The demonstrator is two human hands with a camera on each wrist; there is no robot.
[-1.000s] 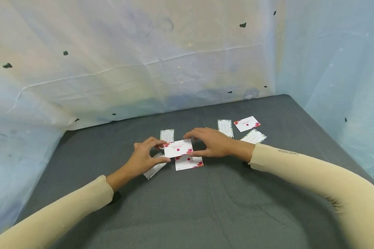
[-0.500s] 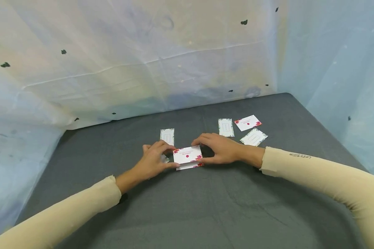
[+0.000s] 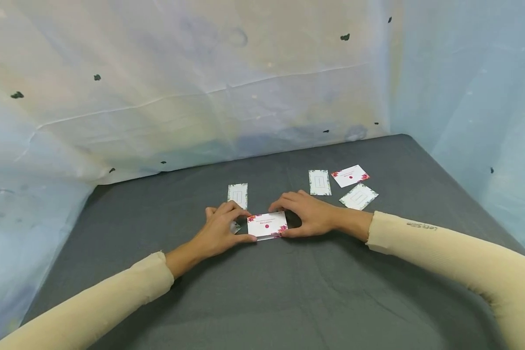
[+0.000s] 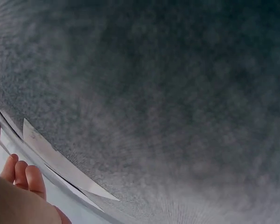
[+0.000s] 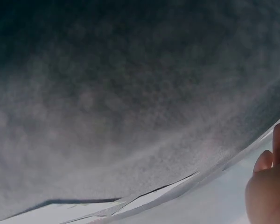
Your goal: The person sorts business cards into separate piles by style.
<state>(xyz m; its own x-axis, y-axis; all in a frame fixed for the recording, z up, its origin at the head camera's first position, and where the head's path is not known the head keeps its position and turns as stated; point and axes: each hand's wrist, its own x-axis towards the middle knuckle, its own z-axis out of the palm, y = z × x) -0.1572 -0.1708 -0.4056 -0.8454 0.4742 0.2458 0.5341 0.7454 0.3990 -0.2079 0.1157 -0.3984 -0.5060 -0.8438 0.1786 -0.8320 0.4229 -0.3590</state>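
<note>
Between both hands is a white card with red flowers and a red dot. The left hand holds its left end, thumb at the near corner and fingers at the far one. At the other end the right hand holds the right corners the same way. The card overlaps a second flowered card, whose near edge shows below it. A leaf-bordered card lies mostly hidden behind the left hand. In the left wrist view the left hand's fingers show; the right wrist view shows part of the right hand.
Another leaf-bordered card lies beyond the left hand. Beyond the right hand are two more leaf-bordered cards and a red-flowered card. A grey cloth-covered table spreads under everything, with pale sheeting hanging behind it.
Both hands have carried the flowered card right and toward the person. It now covers most of the second flowered card, which showed more fully before.
</note>
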